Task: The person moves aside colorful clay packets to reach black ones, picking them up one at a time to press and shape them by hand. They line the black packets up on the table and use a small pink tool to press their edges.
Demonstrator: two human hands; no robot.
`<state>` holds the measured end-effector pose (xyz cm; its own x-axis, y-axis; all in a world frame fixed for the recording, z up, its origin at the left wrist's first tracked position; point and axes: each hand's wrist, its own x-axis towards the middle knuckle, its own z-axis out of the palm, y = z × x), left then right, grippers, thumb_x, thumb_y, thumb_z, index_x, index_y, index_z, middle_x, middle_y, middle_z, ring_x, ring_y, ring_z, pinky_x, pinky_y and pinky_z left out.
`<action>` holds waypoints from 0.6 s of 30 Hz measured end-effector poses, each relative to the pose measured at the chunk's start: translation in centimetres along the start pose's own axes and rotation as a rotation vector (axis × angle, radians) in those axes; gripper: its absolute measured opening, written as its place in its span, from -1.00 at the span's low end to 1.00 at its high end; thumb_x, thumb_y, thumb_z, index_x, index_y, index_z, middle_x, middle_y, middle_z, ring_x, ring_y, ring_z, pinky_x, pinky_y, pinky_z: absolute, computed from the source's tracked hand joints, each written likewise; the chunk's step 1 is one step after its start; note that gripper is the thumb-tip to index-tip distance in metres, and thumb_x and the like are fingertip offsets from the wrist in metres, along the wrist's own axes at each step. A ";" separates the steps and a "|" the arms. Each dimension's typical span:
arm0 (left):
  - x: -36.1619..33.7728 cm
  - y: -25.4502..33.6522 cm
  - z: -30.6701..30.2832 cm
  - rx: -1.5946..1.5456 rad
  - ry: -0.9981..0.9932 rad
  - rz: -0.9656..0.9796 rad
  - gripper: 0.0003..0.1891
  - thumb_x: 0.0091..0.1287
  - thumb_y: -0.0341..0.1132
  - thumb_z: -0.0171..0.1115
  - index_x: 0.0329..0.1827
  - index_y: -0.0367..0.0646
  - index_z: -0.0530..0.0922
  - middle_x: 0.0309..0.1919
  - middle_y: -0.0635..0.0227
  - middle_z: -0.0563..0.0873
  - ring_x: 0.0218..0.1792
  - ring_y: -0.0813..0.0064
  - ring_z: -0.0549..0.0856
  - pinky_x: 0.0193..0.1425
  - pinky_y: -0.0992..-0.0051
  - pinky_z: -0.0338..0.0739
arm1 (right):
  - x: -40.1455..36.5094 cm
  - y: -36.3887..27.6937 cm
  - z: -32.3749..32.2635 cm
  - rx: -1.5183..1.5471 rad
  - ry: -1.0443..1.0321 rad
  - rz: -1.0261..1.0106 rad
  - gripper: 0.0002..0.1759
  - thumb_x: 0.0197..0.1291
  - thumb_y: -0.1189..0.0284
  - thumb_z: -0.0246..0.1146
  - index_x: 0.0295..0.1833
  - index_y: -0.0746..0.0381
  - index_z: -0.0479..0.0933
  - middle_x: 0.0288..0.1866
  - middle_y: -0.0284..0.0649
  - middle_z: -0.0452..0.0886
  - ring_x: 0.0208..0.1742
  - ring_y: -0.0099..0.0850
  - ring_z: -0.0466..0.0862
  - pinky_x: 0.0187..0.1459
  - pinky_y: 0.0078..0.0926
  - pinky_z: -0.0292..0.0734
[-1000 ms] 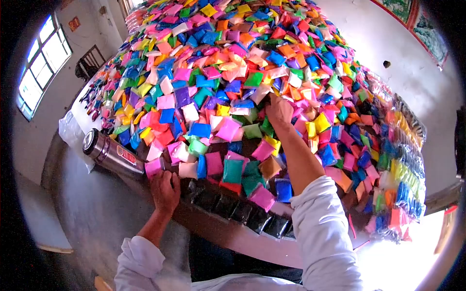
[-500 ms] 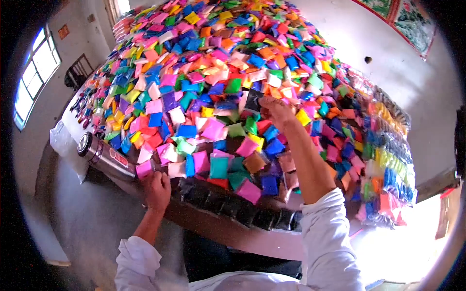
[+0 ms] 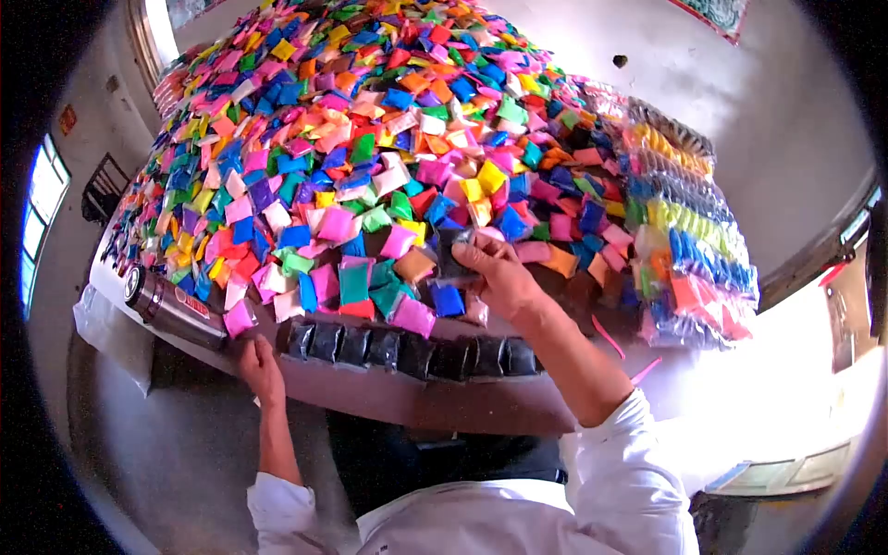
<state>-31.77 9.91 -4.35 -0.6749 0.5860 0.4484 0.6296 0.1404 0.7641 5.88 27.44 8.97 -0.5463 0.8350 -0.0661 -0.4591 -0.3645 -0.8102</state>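
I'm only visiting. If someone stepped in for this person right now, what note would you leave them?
Left hand: empty, resting on the brown table edge beside the shiny steel flask.
Right hand: pinching a small black plastic packet over the heap of coloured packets.
Done: a row of black packets lines the near edge.
Left: the mixed heap covers the rest of the table.

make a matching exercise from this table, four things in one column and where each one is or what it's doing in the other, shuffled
Things:
1. steel flask
2. row of black packets
3. right hand
4. left hand

Places or states:
a. pinching a dark packet
b. lying on its side at the left end of the table
c. at the near edge, close to the flask
d. lined up along the near edge

Pairs: 1-b, 2-d, 3-a, 4-c
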 end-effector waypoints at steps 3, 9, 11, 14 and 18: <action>-3.6 3.7 -1.1 -0.116 -0.045 -0.072 -0.67 0.45 -0.23 0.03 -0.42 -0.32 0.45 -0.57 0.33 0.50 -0.47 0.53 0.46 -0.36 0.45 0.34 | -4.5 1.2 1.4 0.025 0.077 -0.002 -0.85 0.31 0.40 0.25 -0.29 0.24 0.52 -0.37 -0.43 0.57 -0.34 -0.63 0.58 -0.30 -0.58 0.53; -9.0 8.5 -1.1 -0.338 -0.131 -0.454 -0.69 0.42 -0.16 0.08 -0.26 -0.27 0.59 -0.43 0.38 0.64 -0.39 0.60 0.56 -0.24 0.55 0.46 | -10.2 5.8 1.1 -0.140 0.102 -0.076 -0.83 0.34 0.34 0.21 -0.28 0.18 0.58 -0.40 -0.48 0.57 -0.46 -0.71 0.50 -0.42 -0.72 0.41; -10.6 12.2 -0.3 -0.442 -0.270 -0.451 -0.66 0.41 -0.10 0.09 -0.30 -0.23 0.61 -0.41 0.37 0.65 -0.41 0.60 0.55 -0.24 0.52 0.47 | -11.6 6.7 0.4 -0.253 0.058 -0.050 -0.81 0.36 0.29 0.18 -0.25 0.17 0.58 -0.43 -0.50 0.55 -0.50 -0.74 0.42 -0.47 -0.73 0.29; -13.5 17.7 1.5 -0.575 -0.658 -0.478 -0.56 0.41 0.03 0.07 -0.33 -0.21 0.61 -0.41 0.36 0.65 -0.36 0.58 0.58 -0.19 0.50 0.48 | -13.8 7.0 0.8 -0.200 0.029 -0.050 -0.77 0.36 0.26 0.19 -0.23 0.18 0.59 -0.43 -0.51 0.55 -0.48 -0.75 0.39 -0.46 -0.73 0.26; -17.6 19.5 3.8 -0.536 -0.992 -0.191 -0.51 0.44 0.08 0.01 -0.16 -0.26 0.56 -0.29 0.30 0.63 -0.22 0.47 0.59 -0.07 0.47 0.46 | -15.9 7.7 0.3 -0.235 0.110 -0.061 -0.78 0.33 0.35 0.24 -0.27 0.31 0.53 -0.39 -0.48 0.52 -0.40 -0.69 0.48 -0.35 -0.65 0.50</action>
<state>-6.09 5.38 0.88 0.0094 0.9969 -0.0779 0.1434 0.0758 0.9868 10.85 11.22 3.89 -0.4374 0.8968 -0.0659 -0.3063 -0.2175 -0.9268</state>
